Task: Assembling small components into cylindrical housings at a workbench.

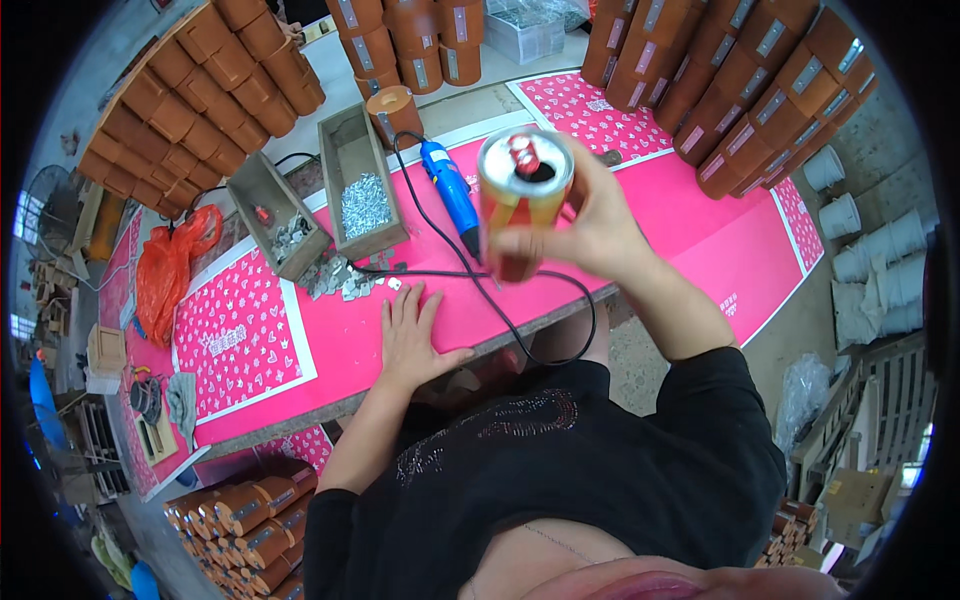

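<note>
My right hand is wrapped round an opened drink can, gold and red with a silver top, raised above the pink-covered table. The can's dark mouth hole faces up, with the red tab beside it. My left hand lies flat near the table's front edge, fingers spread and holding nothing. Just beyond its fingertips are small flat metal pieces. A blue electric screwdriver lies behind the can, and its black cord loops over the front edge.
One wooden box holds small silver screws; another wooden box holds metal pieces. Stacks of brown cylinders rise at the back left, with more cylinders at the back right. A red plastic bag hangs on the left.
</note>
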### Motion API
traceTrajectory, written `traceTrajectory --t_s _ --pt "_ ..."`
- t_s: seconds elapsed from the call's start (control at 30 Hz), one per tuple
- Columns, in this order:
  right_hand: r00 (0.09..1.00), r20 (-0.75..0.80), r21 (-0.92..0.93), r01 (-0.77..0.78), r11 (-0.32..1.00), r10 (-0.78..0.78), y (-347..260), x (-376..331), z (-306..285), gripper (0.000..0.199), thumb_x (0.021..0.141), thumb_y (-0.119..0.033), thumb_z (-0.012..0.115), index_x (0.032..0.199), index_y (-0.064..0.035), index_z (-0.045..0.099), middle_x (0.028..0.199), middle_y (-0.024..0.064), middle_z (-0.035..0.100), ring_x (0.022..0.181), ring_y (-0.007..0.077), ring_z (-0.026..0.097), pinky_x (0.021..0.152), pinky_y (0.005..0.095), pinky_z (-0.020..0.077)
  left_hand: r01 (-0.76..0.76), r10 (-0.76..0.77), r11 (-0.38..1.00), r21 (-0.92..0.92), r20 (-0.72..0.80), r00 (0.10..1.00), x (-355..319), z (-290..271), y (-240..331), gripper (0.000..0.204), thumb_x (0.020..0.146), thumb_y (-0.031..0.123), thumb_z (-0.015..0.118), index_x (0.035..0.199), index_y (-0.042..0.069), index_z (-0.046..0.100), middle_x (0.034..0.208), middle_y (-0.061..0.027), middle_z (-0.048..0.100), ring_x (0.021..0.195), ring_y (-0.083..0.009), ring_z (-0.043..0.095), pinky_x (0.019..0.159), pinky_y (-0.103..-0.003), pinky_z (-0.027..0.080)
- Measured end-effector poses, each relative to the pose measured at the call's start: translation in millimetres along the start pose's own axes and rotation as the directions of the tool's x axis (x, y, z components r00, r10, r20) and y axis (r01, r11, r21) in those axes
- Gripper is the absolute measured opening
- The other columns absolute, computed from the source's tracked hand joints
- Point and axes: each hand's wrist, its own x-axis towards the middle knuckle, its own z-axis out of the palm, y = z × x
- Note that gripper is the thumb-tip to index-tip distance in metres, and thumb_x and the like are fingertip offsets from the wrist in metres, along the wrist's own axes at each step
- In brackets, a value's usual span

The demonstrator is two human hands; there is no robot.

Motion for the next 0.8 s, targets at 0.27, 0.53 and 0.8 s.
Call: traceTrajectory --t_s 0.27,0.53,0.8 --pt "0.913 -0.406 -0.271 -0.086 0.959 -0.033 153 141 -114 0.063 0.053 -0.026 0.081 0.101 0.0005 0.05 0.094 0.0115 0.06 0.084 0.0181 0.059 0.076 0.0309 0.0471 0.053 -0.053 0.999 0.003 -0.034 0.998 4 11 -7 0.054 0.074 0.038 0.058 0.115 0.006 0.049 0.126 -0.0135 0.04 0.12 -0.0313 0.033 0.1 -0.051 0.021" --pt "0.738 -0.671 -0.444 -0.321 0.836 -0.073 260 264 -172 0.072 0.047 -0.028 0.08 0.106 -0.0016 0.048 0.102 0.0138 0.059 0.096 0.0251 0.057 0.084 0.0338 0.0442 0.074 -0.073 0.997 0.005 -0.03 0.997 13 7 -6 0.051 0.072 0.033 0.061 0.114 0.006 0.051 0.125 -0.0131 0.044 0.117 -0.0307 0.039 0.099 -0.05 0.023" --pt "0.693 -0.72 -0.46 -0.436 0.773 -0.037 305 299 -176 0.074 0.047 -0.031 0.081 0.106 -0.0023 0.047 0.104 0.0147 0.057 0.097 0.0276 0.056 0.086 0.0343 0.0433 0.093 -0.093 0.996 0.008 0.015 0.996 13 5 -6 0.051 0.071 0.034 0.062 0.113 0.007 0.052 0.124 -0.0125 0.046 0.117 -0.0304 0.039 0.099 -0.049 0.023"
